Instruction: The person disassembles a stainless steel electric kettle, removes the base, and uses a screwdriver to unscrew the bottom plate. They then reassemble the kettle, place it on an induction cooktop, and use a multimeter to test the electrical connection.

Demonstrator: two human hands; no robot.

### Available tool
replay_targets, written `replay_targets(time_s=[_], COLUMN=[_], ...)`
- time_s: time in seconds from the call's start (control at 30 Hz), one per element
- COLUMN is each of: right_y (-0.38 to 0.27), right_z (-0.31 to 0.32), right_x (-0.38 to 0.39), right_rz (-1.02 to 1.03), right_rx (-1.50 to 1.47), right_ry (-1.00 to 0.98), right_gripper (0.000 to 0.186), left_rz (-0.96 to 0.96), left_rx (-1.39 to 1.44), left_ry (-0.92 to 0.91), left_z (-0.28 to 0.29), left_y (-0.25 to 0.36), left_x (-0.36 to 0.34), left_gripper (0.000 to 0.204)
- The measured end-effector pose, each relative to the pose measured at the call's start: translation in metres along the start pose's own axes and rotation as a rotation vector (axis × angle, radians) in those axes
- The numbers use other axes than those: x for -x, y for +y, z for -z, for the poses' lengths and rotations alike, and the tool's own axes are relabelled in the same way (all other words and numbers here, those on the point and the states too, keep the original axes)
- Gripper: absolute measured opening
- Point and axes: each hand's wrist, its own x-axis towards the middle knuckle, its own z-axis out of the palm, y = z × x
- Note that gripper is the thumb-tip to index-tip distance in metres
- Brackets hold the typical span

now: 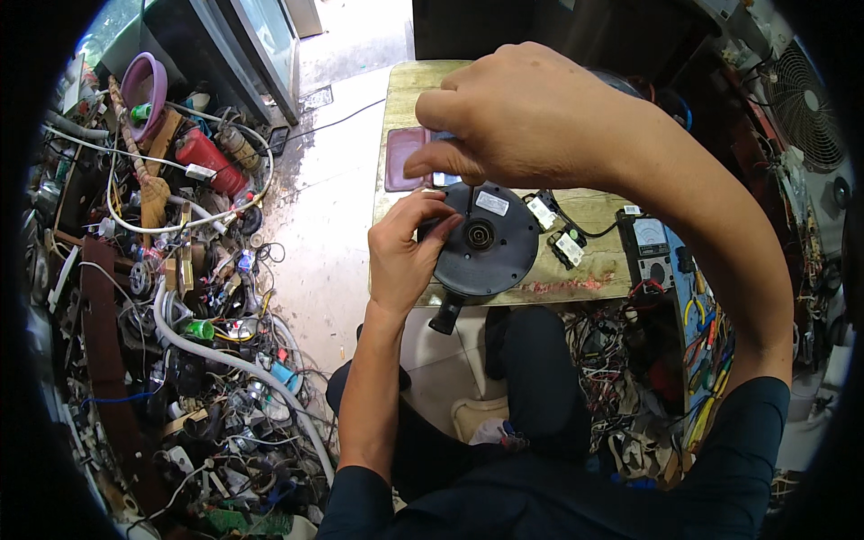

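Note:
A round black appliance base (504, 252) with a white label, a coiled centre fitting and a short stub at the bottom lies at the table's near edge. My left hand (400, 243) grips its left side, thumb and fingers closed on the rim. My right hand (508, 121) is closed above it, on a screwdriver-like tool (472, 196) whose thin shaft points down at the base; the hand hides the handle. Two small black parts with white pieces (567, 247), joined by a cable, sit to the right of the base.
The wooden table (405, 90) holds a pink tray (403, 160) and an analogue multimeter (650, 238). Piles of cables and scrap (207, 396), a red cylinder (205, 157) and a purple basin (144, 72) crowd the left. A fan (801, 108) and hand tools (706, 342) are at the right.

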Motion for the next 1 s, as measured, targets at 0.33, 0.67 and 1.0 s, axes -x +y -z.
replay_targets(time_s=[0.33,0.67,1.0], right_y=[-0.006,0.001,0.000], right_z=[0.008,-0.002,0.001], right_x=[-0.004,0.001,0.010], right_rz=[-0.093,-0.048,-0.079], right_rx=[-0.010,0.078,-0.056], right_ry=[-0.102,0.008,0.010], right_gripper=[0.024,0.023,0.033], left_rz=[-0.142,-0.106,-0.108], left_rx=[-0.265,-0.428,-0.434], left_ry=[-0.127,-0.228,-0.332], left_z=[0.004,0.003,-0.002], left_y=[0.015,0.013,0.023], left_x=[-0.014,-0.027,-0.032], left_gripper=[0.022,0.027,0.026])
